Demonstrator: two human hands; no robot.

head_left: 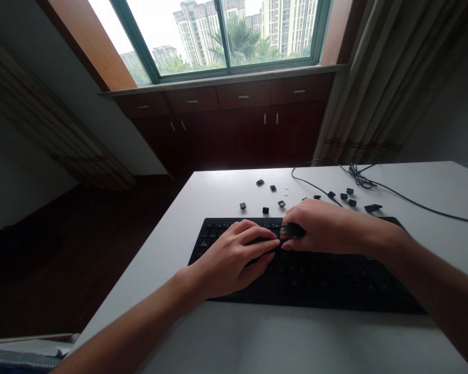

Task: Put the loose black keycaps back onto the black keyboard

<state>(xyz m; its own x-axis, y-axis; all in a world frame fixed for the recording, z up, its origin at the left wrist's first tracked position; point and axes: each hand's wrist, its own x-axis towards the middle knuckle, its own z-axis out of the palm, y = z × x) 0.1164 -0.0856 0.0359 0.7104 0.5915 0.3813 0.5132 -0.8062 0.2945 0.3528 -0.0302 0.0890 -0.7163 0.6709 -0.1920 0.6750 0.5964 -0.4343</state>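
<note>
A black keyboard (320,283) lies across a white table (257,343) in front of me. My left hand (234,257) rests on the keyboard's left half, fingers stretched flat and pointing right. My right hand (323,226) sits over the upper middle of the keyboard, fingers curled and pinched on a small dark tool or keycap (292,230); I cannot make out which. The fingertips of both hands almost meet. Several loose black keycaps (273,188) lie scattered on the table behind the keyboard.
A black cable (405,196) runs across the far right of the table, bunched near the back edge. Beyond the table stand dark wooden cabinets (234,124) under a window. A curtain (378,93) hangs at right. The table's left edge drops to a dark floor.
</note>
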